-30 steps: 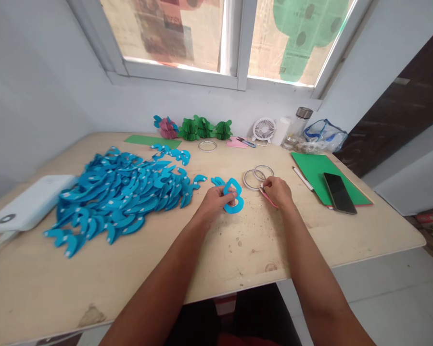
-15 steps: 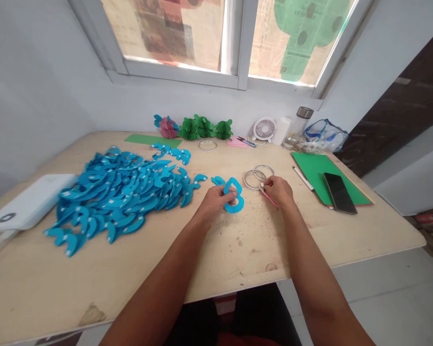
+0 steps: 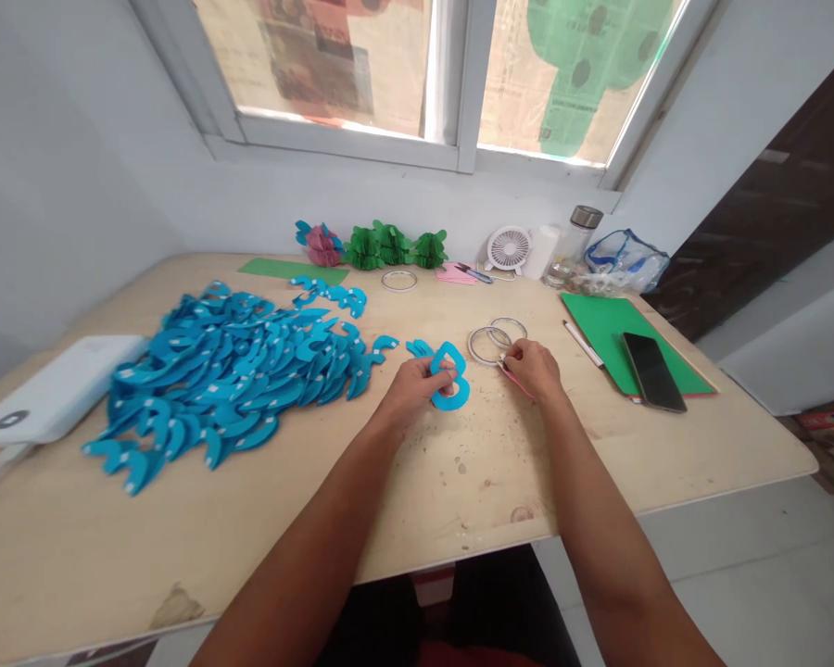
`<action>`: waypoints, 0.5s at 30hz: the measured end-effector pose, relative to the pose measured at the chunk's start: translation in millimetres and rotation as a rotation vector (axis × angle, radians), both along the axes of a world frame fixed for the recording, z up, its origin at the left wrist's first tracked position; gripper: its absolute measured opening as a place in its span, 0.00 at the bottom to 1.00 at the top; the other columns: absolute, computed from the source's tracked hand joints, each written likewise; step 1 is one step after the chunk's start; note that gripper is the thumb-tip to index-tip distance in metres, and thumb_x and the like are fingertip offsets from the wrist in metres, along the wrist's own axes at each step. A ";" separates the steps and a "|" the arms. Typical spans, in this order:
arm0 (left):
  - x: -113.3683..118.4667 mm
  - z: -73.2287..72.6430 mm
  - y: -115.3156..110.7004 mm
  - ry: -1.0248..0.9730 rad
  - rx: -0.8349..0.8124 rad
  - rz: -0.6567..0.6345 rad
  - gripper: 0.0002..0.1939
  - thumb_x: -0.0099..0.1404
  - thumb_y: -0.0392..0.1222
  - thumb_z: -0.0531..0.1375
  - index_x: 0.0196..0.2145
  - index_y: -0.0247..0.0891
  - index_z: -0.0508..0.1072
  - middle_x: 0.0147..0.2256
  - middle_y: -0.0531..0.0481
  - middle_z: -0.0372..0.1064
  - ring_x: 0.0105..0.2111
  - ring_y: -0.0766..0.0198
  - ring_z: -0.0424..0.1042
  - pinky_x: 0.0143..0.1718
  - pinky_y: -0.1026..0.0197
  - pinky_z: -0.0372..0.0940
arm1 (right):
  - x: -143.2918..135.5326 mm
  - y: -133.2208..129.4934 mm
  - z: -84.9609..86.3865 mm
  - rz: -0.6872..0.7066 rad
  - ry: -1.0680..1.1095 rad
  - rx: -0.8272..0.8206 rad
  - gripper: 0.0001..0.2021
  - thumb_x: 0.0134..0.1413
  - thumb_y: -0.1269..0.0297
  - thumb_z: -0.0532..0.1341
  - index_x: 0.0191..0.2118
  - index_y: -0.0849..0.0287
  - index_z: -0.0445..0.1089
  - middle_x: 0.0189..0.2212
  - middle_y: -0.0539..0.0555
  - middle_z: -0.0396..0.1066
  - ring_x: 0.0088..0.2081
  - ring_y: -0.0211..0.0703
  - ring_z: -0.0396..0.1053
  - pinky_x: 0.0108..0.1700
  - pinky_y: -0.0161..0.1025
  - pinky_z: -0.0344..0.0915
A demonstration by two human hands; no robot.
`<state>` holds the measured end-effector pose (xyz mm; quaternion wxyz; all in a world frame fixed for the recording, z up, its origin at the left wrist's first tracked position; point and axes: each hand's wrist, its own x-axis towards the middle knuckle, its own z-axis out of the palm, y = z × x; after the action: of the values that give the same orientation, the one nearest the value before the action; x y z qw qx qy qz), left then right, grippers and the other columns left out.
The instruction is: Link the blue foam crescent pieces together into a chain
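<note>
Pinched in my left hand (image 3: 415, 384) is a blue paper cutout (image 3: 450, 396) with two rounded loops, held slightly above the table. My right hand (image 3: 534, 366) has its fingertips closed at the edge of two narrow tape rolls (image 3: 485, 346) that overlap on the table. A slim pink-handled tool (image 3: 520, 382) sticks out beneath that hand; its kind is mostly hidden. A small white bit shows at the fingertips. Behind my left hand lie a few blue paper pieces (image 3: 419, 348). Further left spreads a large pile of blue curved paper pieces (image 3: 250, 361) with white squares on them.
At left lies a white power bank (image 3: 62, 384) with a cable. Along the wall stand green paper ornaments (image 3: 393, 245), a small fan (image 3: 510, 248) and a glass bottle (image 3: 570, 250). To the right are a white pen (image 3: 584, 345), a green sheet (image 3: 601, 329) and a phone (image 3: 653, 371).
My right hand has shifted slightly left toward the tape rolls, and the pink-handled tool is more covered by it. My left hand and the blue cutout have stayed in place.
</note>
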<state>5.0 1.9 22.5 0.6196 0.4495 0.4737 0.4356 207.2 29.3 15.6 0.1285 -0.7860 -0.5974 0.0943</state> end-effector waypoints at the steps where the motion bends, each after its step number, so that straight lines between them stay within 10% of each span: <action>1: 0.1 0.1 0.3 0.002 0.000 -0.002 0.06 0.46 0.39 0.63 0.24 0.34 0.71 0.18 0.55 0.66 0.21 0.69 0.65 0.27 0.65 0.60 | -0.7 -0.1 -0.1 -0.001 -0.005 -0.004 0.07 0.47 0.67 0.57 0.32 0.54 0.72 0.32 0.52 0.74 0.36 0.42 0.68 0.29 0.34 0.53; 15: 0.0 -3.5 1.0 0.001 0.011 -0.013 0.07 0.45 0.39 0.63 0.24 0.35 0.71 0.18 0.54 0.66 0.21 0.68 0.65 0.26 0.64 0.60 | -7.8 -5.9 4.8 0.065 -0.115 -0.026 0.08 0.53 0.67 0.54 0.33 0.58 0.70 0.36 0.56 0.73 0.38 0.44 0.68 0.33 0.35 0.55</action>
<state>5.0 2.8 19.1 0.6196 0.4561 0.4686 0.4342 199.4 23.4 20.4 0.0807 -0.7718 -0.6278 0.0607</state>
